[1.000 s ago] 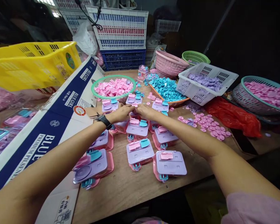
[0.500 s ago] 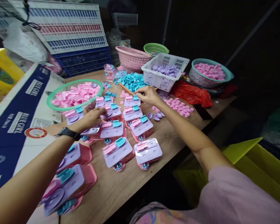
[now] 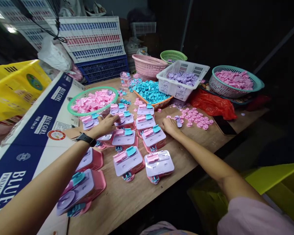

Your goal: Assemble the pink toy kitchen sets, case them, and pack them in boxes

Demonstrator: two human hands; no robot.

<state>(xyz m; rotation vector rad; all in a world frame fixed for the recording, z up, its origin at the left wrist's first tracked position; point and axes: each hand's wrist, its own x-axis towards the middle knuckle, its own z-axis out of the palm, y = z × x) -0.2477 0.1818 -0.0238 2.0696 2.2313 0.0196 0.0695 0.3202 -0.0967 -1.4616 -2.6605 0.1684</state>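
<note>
My left hand (image 3: 107, 125), with a black band on its wrist, reaches over the rows of small pink boxes with lilac lids. Its bent fingers touch a lid beside a round purple piece (image 3: 122, 120); whatever they pinch is hidden. My right hand (image 3: 171, 125) rests low on the table with its fingers curled, next to a few purple oval dishes (image 3: 178, 122); its fingertips' contents cannot be made out. Most lids carry pink and blue flaps. The nearest right box (image 3: 159, 164) has only a pink flap.
Pink flaps fill a green-rimmed basket (image 3: 71, 110); blue flaps fill an orange basket (image 3: 163, 105). A white basket (image 3: 170, 86) holds purple pieces, and a teal basket (image 3: 257, 83) holds pink ones. Pink ovals (image 3: 198, 118) lie loose near a phone (image 3: 224, 125). A printed carton (image 3: 42, 130) stands left.
My right hand has moved from the blue flaps' basket down and toward me, to the purple dishes. My left hand stays over the boxes. The whole view has shifted slightly.
</note>
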